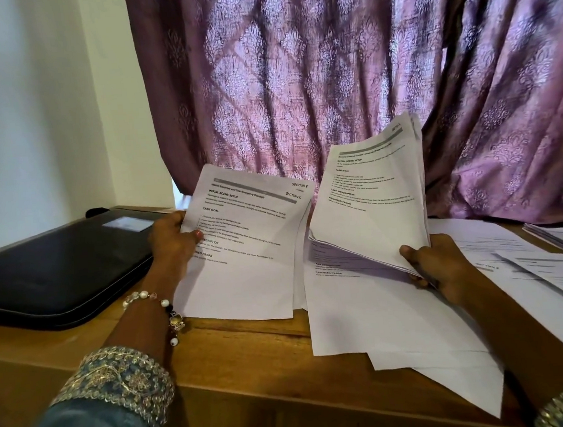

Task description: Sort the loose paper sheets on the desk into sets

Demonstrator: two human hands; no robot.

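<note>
left hand (171, 237) grips two white printed sheets (242, 246), right hand (437, 265) pinches a thick white paper stack (370, 203) over the wooden desk (252, 367).

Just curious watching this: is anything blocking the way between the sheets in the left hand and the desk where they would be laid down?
Nothing visible does. The left hand grips two sheets whose lower edge already reaches the wooden desk. The black case lies off to the left.
</note>
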